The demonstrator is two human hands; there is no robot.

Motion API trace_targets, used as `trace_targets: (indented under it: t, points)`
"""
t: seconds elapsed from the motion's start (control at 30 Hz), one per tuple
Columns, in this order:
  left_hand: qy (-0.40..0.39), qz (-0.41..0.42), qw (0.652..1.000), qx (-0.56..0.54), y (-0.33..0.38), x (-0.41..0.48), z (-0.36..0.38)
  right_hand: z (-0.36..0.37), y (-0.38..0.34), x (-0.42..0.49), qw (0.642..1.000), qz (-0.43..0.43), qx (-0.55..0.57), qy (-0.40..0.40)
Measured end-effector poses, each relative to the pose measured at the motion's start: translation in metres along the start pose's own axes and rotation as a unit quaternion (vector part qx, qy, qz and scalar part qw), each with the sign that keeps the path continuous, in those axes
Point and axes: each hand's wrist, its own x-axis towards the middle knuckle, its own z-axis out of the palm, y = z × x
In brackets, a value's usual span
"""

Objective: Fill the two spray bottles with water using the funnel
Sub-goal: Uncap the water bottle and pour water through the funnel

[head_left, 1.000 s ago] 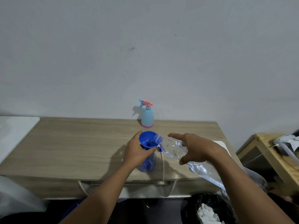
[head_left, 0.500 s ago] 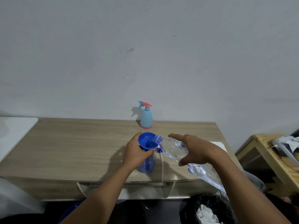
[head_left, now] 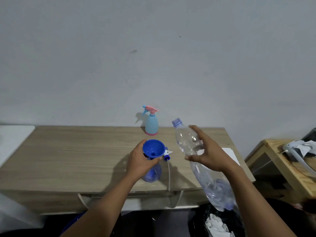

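**Pour paused at the first spray bottle**

The left hand [head_left: 139, 160] grips the neck of the blue spray bottle [head_left: 152, 173] on the table [head_left: 68, 159], steadying the blue funnel [head_left: 153, 148] seated in it. The right hand [head_left: 207, 153] holds the clear water bottle [head_left: 189, 142] tilted mouth-up, clear of the funnel. The pump head [head_left: 166, 155] lies beside it. The light-blue spray bottle [head_left: 151, 124] stands capped at the rear. Next, judged: check the level, then resume or transfer the funnel

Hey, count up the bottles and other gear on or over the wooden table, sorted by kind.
Spray bottles: 2, light blue with pink top, clear blue
Water bottle: 1
Funnel: 1
Loose spray head: 1
Total: 5
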Motion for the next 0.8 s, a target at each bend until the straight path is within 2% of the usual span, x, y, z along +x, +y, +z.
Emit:
trace_targets:
  t: [0.17,0.3,0.43,0.8]
  points:
    - [-0.01,-0.018,1.0,0.017,-0.005,0.002,0.002,0.006,0.015,0.006,0.983,0.009,0.079,0.167]
    - [-0.015,-0.025,0.999,0.022,-0.007,0.002,0.003,0.018,0.02,0.015,0.963,0.032,0.1,0.247]
    - [-0.011,-0.027,0.999,0.02,-0.008,0.001,0.002,0.034,0.024,0.025,0.953,0.054,0.123,0.273]
    - [-0.021,-0.035,0.999,0.012,-0.016,0.002,0.002,0.061,0.034,0.038,0.946,0.087,0.146,0.275]
